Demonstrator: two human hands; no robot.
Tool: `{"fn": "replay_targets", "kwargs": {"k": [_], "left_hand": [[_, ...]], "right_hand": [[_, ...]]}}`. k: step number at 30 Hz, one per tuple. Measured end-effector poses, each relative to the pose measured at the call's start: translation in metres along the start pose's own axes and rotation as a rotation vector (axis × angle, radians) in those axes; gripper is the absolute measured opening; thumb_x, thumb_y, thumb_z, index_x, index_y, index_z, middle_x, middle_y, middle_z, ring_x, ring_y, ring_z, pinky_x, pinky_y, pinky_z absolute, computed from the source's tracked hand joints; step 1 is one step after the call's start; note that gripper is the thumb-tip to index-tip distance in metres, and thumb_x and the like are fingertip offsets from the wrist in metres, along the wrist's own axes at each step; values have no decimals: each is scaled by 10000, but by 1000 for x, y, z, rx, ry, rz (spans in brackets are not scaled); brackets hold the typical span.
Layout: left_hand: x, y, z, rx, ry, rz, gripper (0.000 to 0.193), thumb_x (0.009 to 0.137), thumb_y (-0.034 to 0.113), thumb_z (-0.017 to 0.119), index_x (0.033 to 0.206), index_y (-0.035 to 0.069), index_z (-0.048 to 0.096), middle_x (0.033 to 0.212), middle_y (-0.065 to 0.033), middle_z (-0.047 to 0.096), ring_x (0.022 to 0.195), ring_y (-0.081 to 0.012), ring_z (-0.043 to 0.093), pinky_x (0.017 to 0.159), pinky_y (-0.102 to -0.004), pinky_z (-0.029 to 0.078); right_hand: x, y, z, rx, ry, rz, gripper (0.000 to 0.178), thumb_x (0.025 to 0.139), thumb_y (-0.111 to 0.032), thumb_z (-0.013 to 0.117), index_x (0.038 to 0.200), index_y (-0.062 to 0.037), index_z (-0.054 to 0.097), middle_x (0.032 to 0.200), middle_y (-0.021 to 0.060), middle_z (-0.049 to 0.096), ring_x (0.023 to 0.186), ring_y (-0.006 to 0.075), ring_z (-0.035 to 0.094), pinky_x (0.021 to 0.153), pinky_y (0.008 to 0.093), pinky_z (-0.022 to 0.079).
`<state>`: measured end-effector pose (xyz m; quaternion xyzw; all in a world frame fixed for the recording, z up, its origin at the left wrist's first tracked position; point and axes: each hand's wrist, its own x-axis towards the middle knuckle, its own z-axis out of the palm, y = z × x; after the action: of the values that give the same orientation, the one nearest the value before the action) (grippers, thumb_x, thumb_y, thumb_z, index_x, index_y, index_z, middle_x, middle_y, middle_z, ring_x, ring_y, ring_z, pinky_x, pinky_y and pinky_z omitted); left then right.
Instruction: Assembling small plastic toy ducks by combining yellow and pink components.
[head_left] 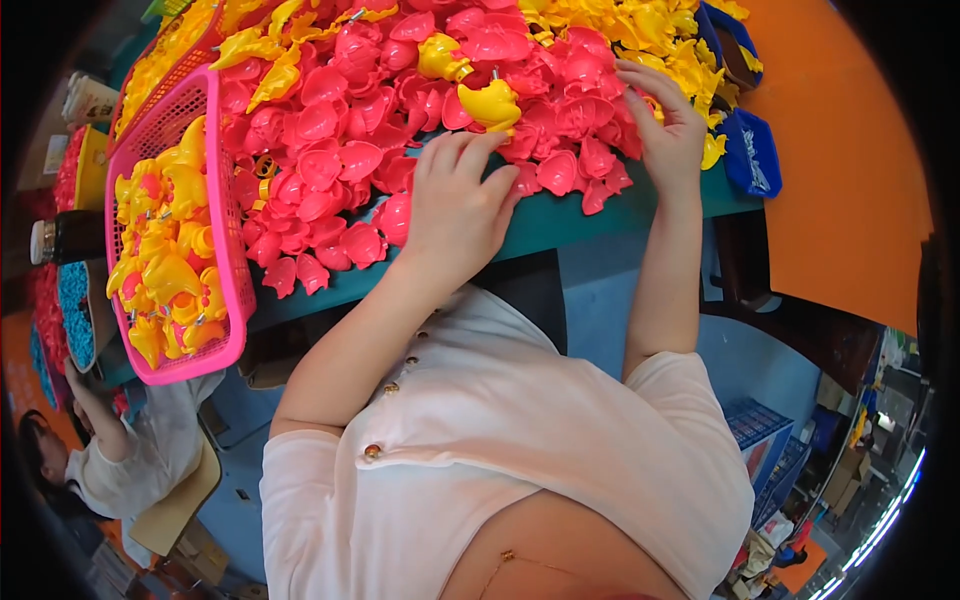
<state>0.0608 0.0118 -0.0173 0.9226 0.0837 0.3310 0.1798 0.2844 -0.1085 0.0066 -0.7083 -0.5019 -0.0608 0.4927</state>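
Observation:
My left hand (455,200) rests palm down at the near edge of a heap of glossy pink petal-shaped plastic shells (350,160). Its fingers are curled, and what they grip, if anything, is hidden. Right by the index fingertip lies a yellow rounded plastic piece (489,104) with a small metal pin. My right hand (668,130) reaches into the heap's right side, fingers stretched and thumb apart, close to a small yellow part partly covered by the hand. Another yellow piece (440,57) lies on the shells farther back.
A pink basket (232,280) of yellow pieces stands at the left. Yellow parts (640,30) are heaped at the back right, beside a blue bin (738,170) of small metal pins. A co-worker (140,450) sits at far left. The green table edge (590,228) runs before me.

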Motion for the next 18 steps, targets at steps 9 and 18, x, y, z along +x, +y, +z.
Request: {"fn": "replay_targets", "kwargs": {"k": [9,18], "left_hand": [[148,-101,-107,304,711,-250,251,768,172,639,943,-5,670,841,-198,666,791,-315,648,727,-380,508],[212,-252,-144,349,31,-630,790,782,670,513,1290,65,499,1269,-201,526,1196,-339,490,1011,-388,375]], "right_hand": [[158,-64,75,109,-188,23,456,822,-229,672,1209,-22,547,1018,121,621,876,177,596,739,309,497],[276,-36,169,76,-410,90,578,891,-531,520,1218,-55,560,1191,107,587,1141,209,521,973,327,386]]}}
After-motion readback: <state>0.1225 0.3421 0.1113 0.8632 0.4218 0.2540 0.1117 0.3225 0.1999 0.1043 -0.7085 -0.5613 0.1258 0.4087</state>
